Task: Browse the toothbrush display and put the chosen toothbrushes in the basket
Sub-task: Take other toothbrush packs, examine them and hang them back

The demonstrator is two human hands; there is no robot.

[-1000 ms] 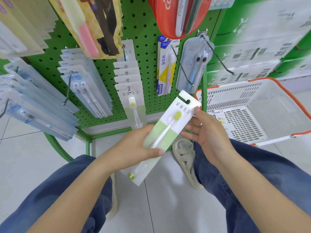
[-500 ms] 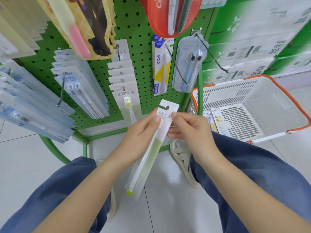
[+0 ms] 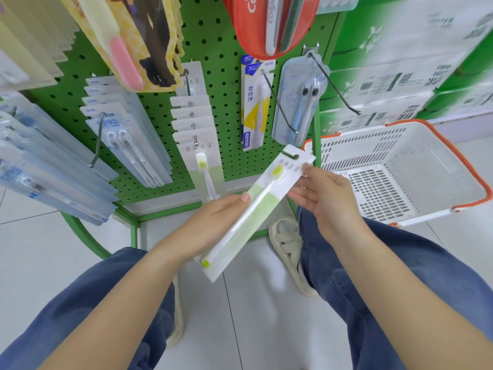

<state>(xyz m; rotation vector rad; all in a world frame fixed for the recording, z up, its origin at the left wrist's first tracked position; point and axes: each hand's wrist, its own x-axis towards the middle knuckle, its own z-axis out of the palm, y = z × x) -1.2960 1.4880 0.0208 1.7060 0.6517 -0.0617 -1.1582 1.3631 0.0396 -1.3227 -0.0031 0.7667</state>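
Observation:
I hold a white-and-green toothbrush pack (image 3: 256,209) slantwise in front of the green pegboard display (image 3: 221,49). My left hand (image 3: 210,222) grips its lower half from the left, thumb on the front. My right hand (image 3: 320,193) pinches the upper right edge near the hang tab. The pack's front faces me, showing a brush with a yellow-green head. The white basket with an orange rim (image 3: 469,166) stands on the floor to the right, its near side beside my right hand.
More packs of the same kind (image 3: 197,145) hang on a hook just left of the held pack. Blue packs (image 3: 125,137) hang further left, a yellow-blue pack (image 3: 253,102) and a clear pack (image 3: 298,97) at centre. Bare metal hooks (image 3: 338,92) jut out. My knees and a sandal (image 3: 288,249) are below.
The pack was turned edge-on and nearly upright half a second ago. It has been turned back so its front faces me, slanting up to the right, and my right hand has moved right.

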